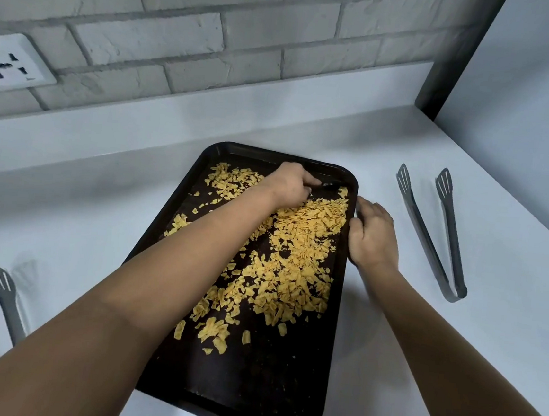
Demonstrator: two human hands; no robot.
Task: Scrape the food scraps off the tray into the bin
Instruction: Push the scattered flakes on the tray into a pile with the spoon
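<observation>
A dark rectangular tray (249, 390) lies on the white counter, strewn with yellow-orange food scraps (299, 253), thickest toward its far right. My left hand (289, 184) reaches across the tray to its far end and grips a small dark tool (330, 186) whose tip touches the tray floor near the far right corner. My right hand (373, 234) rests on the tray's right rim, fingers curled over the edge. No bin is in view.
Grey metal tongs (432, 229) lie open on the counter to the right of the tray. Another grey slotted utensil (3, 295) lies at the left. A wall socket (5, 64) sits on the brick wall. A dark post (455, 57) stands at the far right.
</observation>
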